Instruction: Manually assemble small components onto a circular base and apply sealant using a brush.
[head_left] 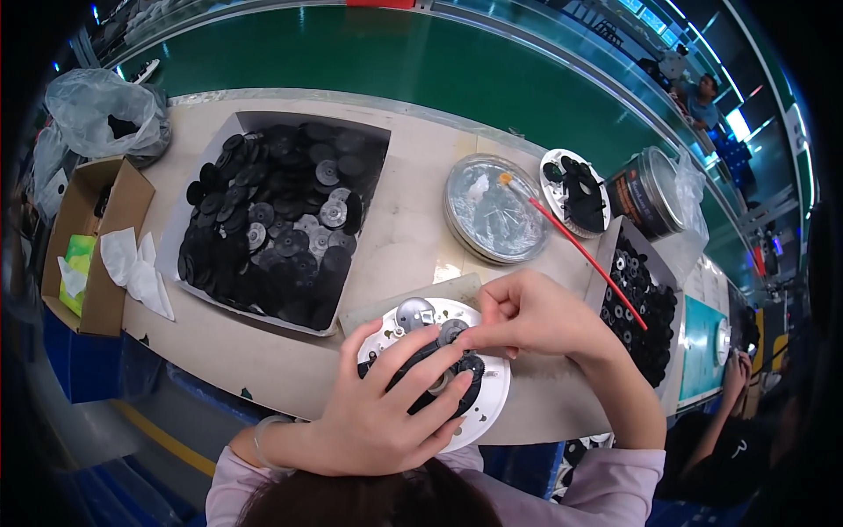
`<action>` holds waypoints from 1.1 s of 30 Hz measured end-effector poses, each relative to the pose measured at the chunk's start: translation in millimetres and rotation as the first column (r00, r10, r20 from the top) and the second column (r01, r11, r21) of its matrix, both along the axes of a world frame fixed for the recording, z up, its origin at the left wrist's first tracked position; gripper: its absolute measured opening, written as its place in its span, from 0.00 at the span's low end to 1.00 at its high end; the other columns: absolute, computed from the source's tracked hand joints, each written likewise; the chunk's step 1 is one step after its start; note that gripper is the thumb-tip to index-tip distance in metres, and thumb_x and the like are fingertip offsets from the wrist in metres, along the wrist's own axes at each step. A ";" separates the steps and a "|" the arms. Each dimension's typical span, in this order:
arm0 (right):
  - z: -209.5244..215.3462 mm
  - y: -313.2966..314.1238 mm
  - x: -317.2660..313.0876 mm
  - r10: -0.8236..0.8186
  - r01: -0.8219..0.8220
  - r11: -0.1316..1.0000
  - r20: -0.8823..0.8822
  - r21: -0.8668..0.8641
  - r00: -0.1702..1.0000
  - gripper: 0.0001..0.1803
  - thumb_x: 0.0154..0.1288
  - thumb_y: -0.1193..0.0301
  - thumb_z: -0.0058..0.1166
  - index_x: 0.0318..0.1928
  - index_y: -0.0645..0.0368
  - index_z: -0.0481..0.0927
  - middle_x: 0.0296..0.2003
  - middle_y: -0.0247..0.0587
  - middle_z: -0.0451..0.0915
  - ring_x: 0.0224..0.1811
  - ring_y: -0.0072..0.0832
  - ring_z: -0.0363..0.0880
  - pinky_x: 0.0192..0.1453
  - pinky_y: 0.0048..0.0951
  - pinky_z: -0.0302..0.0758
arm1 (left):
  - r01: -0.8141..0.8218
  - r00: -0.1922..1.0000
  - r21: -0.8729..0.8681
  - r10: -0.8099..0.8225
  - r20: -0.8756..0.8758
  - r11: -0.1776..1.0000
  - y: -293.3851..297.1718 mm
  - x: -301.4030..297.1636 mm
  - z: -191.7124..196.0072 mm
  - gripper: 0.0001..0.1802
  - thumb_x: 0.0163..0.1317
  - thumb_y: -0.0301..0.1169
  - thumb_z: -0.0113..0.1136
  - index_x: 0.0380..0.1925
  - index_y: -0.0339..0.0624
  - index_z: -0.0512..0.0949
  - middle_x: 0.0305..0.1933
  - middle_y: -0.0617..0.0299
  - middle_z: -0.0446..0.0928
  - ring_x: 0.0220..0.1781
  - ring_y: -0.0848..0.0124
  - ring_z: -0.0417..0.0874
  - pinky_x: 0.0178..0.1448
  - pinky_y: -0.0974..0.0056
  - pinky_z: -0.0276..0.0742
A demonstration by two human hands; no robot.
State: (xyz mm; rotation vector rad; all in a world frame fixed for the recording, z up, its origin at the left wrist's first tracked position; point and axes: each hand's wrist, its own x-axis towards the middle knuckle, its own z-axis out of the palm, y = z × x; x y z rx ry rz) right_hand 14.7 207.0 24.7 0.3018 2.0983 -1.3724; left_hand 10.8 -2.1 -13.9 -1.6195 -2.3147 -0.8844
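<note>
While we work at the bench (413, 184), a brown carton (136, 186) stands well left of the white plate (493, 400); nearer its left lies a shallow grey box (378, 145) of dark discs (281, 206). Our left hand (386, 422) covers the plate's left side, fingers spread apart over its black parts; we would do well to press evenly there for a steady base. On the plate's far side sits a grey gear (451, 331). Our right hand (544, 321) comes in over the plate's right edge, fingertips at the gear; we cannot tell whether they clamp anything. That touch is best kept light and square. Beyond the plate, to its right, lie a red-handled brush (587, 260) and small black parts (643, 338).
</note>
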 end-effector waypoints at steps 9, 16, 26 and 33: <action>21.5 43.6 39.4 -0.044 0.466 0.713 -0.630 0.524 0.775 0.07 0.53 0.72 0.57 0.30 0.61 0.74 0.25 0.28 0.75 0.28 0.13 0.73 0.24 0.15 0.64 | 0.142 0.989 -0.087 -0.138 0.048 0.986 -0.2 -10.0 5.0 0.19 0.45 0.38 0.61 0.38 0.43 0.76 0.53 0.58 0.70 0.56 0.61 0.67 0.59 0.46 0.58; 3.3 84.6 90.6 -0.022 0.463 0.537 -0.538 0.705 0.843 0.21 0.50 0.71 0.60 0.46 0.60 0.72 0.28 0.37 0.77 0.32 0.22 0.75 0.35 0.22 0.70 | 0.143 0.990 -0.108 -0.144 0.001 0.984 4.6 -7.8 6.7 0.22 0.47 0.39 0.58 0.42 0.38 0.75 0.53 0.58 0.70 0.53 0.63 0.68 0.59 0.51 0.60; 25.2 84.6 91.2 -0.383 0.777 0.588 -0.768 0.225 0.512 0.10 0.56 0.77 0.53 0.39 0.60 0.72 0.25 0.30 0.75 0.22 0.11 0.69 0.20 0.10 0.61 | 0.104 0.991 -0.076 -0.110 -0.072 0.992 6.3 -5.4 4.7 0.21 0.45 0.39 0.56 0.36 0.34 0.77 0.50 0.54 0.71 0.52 0.64 0.69 0.59 0.52 0.61; 38.5 65.6 15.0 -0.132 0.664 0.746 -0.969 0.042 0.210 0.09 0.59 0.74 0.54 0.40 0.63 0.78 0.26 0.33 0.77 0.21 0.11 0.67 0.23 0.11 0.59 | 0.083 0.995 -0.086 -0.087 -0.054 0.993 4.8 -6.7 5.8 0.22 0.42 0.37 0.59 0.39 0.37 0.77 0.49 0.58 0.74 0.50 0.63 0.69 0.58 0.52 0.62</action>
